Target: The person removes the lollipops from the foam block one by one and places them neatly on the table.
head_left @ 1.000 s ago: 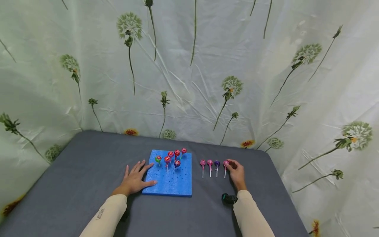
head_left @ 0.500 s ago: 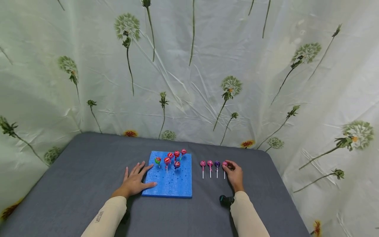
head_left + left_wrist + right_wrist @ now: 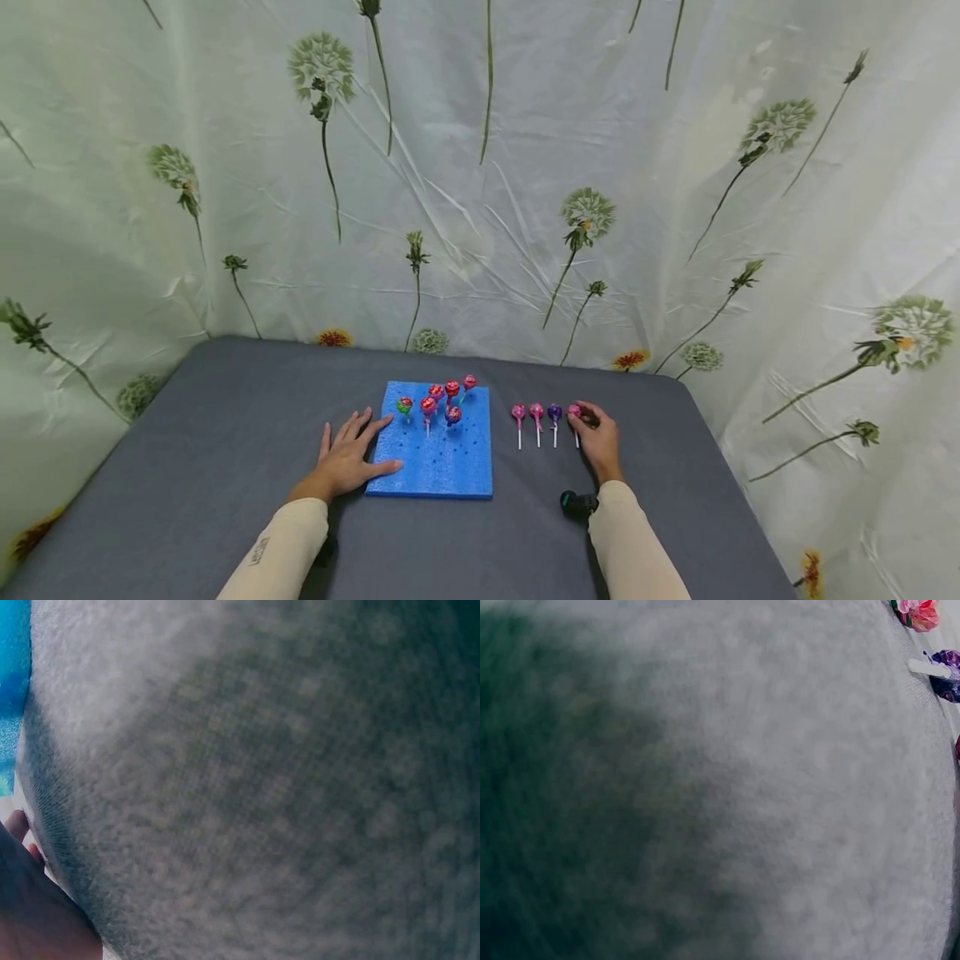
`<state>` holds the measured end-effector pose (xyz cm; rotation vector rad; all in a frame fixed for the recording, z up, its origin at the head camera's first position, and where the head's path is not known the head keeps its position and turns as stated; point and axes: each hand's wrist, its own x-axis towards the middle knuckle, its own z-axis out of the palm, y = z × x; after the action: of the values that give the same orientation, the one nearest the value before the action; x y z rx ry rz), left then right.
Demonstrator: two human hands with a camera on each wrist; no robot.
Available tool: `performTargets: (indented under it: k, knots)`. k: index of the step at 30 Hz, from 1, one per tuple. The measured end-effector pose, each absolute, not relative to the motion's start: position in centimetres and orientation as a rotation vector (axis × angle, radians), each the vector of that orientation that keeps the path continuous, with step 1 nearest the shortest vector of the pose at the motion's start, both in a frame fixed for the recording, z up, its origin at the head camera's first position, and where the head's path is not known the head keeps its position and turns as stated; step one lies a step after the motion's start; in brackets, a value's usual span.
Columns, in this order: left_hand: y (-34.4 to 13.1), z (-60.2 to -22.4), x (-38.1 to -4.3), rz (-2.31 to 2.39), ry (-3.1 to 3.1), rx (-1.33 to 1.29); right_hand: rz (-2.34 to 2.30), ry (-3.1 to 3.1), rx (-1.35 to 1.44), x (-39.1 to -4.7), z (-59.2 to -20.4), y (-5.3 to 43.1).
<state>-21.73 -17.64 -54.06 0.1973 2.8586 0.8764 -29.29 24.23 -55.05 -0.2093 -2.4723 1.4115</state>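
Pinching w/ R hand [image 3: 600, 442] the wrapped head of a pink lollipop [image 3: 573, 411], at the R end of a row on the grey cloth [image 3: 420, 546], w/ white stick back toward the body; fully resting or slightly lifted, can't tell. Prob. v. light, w/ hard, stiff head, slightly slippery wrapper and thin stick apt to bend if pushed sideways. Best held, judging by shape, at the head or just below it, leaving the lower stick free; no hard squeeze needed, prob. Just beside, to the L: purple lollipop [image 3: 555, 412], then middle pink lollipop [image 3: 536, 411] and far-L pink lollipop [image 3: 518, 412], all lying apart, heads away from the body. Further L, blue board [image 3: 450, 479], prob. foam, dotted w/ small holes. Standing in it, mostly in the far half: 6 lollipops [image 3: 428, 405], incl. green-and-red one [image 3: 404, 404] near the L edge, some tilted. At that edge, L hand [image 3: 347, 460], fingers spread, thumb on the board, grasping nothing. At R wrist, black device [image 3: 578, 505]. Behind, flower-print curtain [image 3: 480, 283]. In wrist views, mostly blurred cloth.
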Motion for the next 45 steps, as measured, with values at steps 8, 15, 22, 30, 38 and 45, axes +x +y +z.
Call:
performTargets:
  k: [8, 15, 22, 30, 38, 45]
  knots:
    - [-17.1, -53.5, -21.8, 0.832, 2.843, 0.180, 1.447, -2.488, -0.239, -29.4, -54.8, 24.7]
    - [-17.3, -54.7, -22.4, 0.821, 2.880, 0.175, 1.462, -2.507, -0.248, -29.7, -54.5, 24.5]
    - [-17.3, -54.1, -22.0, 0.837, 2.864, 0.187, 1.488, -2.503, -0.260, -29.6, -54.7, 24.6]
    - [-17.0, -53.7, -21.4, 0.854, 2.860, 0.178, 1.620, -2.186, -0.331, -28.6, -53.3, 23.5]
    - [-17.0, -53.3, -21.6, 0.848, 2.850, 0.170, 1.506, -1.958, -0.260, -28.1, -50.8, 18.5]
    - [-17.2, -53.0, -21.4, 0.798, 2.839, 0.159, 1.735, -2.041, -0.012, -28.1, -50.2, 14.0]
